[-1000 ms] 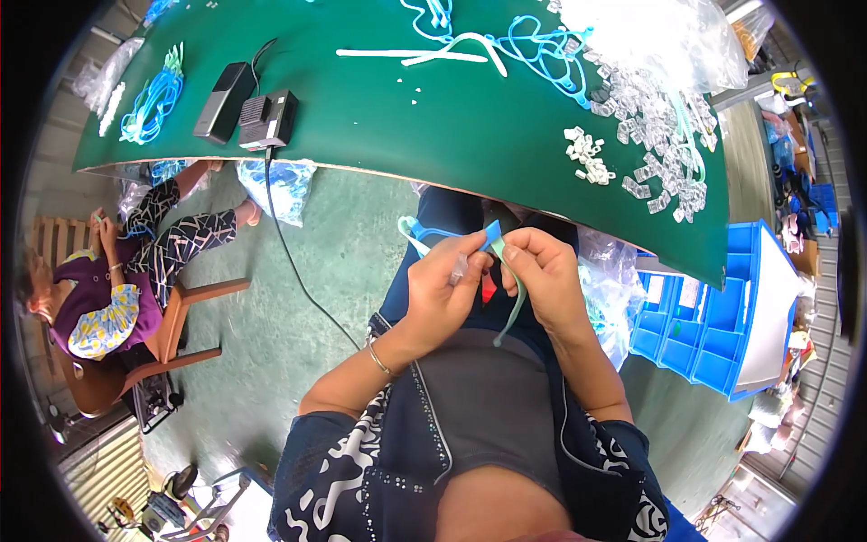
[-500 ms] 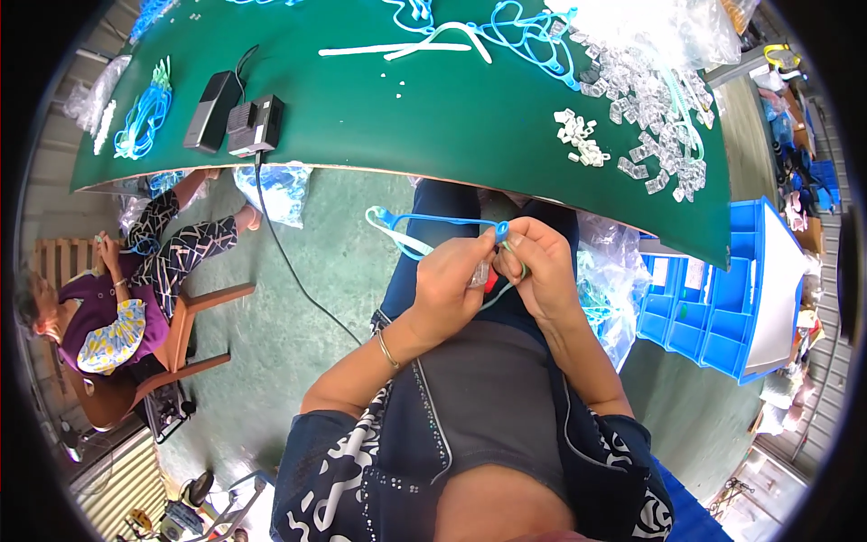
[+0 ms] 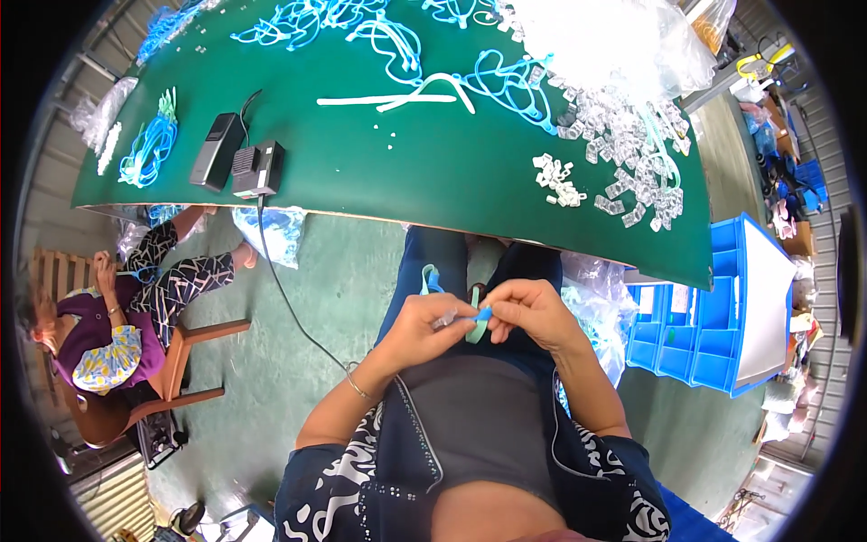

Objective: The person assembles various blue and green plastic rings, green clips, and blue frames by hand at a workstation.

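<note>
A blue and pale green elastic strap [image 3: 484, 313] is pinched between my hands above my lap. My left hand [image 3: 423, 331] is closed on it, with a small clear plastic clip [image 3: 444, 320] at its fingertips. Fingers and thumb of my right hand [image 3: 531, 316] press together on the strap's blue part. One loop of it rises behind the left hand, and a green length hangs between the hands. The fingers partly hide where clip and strap meet.
A green table [image 3: 361, 181] stands ahead, bearing blue straps [image 3: 307, 23], clear clips [image 3: 623, 172], small white pieces [image 3: 558, 181] and a black adapter box [image 3: 258, 170]. Blue bins [image 3: 695, 316] stand at right. Another person [image 3: 117, 316] sits at left. A black cable [image 3: 298, 312] hangs down.
My hands have lowered slightly in the view. The strap, stretched out to the left before, is now bunched near the left hand. The view has tilted up, showing more of the table.
</note>
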{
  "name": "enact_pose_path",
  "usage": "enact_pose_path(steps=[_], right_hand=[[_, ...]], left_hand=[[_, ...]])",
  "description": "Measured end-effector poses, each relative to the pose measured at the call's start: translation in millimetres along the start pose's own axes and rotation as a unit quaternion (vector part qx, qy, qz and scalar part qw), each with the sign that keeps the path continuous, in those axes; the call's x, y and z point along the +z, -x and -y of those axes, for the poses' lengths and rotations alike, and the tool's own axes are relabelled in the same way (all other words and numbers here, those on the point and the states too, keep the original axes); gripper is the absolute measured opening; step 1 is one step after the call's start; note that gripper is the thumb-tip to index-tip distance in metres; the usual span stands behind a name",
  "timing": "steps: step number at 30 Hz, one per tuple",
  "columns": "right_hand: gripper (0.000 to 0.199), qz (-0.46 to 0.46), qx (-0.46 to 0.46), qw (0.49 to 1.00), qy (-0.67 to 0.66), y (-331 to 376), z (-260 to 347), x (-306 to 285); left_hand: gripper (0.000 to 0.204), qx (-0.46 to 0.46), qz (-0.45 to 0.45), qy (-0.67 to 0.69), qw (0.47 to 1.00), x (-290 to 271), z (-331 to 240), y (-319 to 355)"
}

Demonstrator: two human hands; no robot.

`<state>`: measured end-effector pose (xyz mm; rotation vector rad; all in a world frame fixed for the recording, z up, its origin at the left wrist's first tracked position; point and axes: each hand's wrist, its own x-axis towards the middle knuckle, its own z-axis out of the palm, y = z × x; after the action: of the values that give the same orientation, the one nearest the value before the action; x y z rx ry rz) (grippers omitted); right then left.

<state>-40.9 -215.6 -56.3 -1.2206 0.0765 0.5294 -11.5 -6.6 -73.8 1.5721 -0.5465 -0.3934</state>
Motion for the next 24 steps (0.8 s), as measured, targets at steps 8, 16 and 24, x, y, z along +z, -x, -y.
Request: enact_pose_path(steps=[8,16,24], right_hand=[[0.005,-0.042,-0.094,0.956,0.275,6.9,-1.3,-12.3],[0.016,-0.166,-0.095,0.981,-0.002,5.8,-25.3,-24.2],[0.027,-0.281,-0.259,0.878,-0.289,24.1,7.3,-66.2]], left_hand=[[0.010,-0.021,0.125,0.017,0.992,11.4,11.0,-7.6],[0.011,-0.078,0.085,0.084,0.990,16.7,-12.5,-17.7],[0.014,-0.035,0.242,0.067,0.967,25.9,-33.5,-18.9]])
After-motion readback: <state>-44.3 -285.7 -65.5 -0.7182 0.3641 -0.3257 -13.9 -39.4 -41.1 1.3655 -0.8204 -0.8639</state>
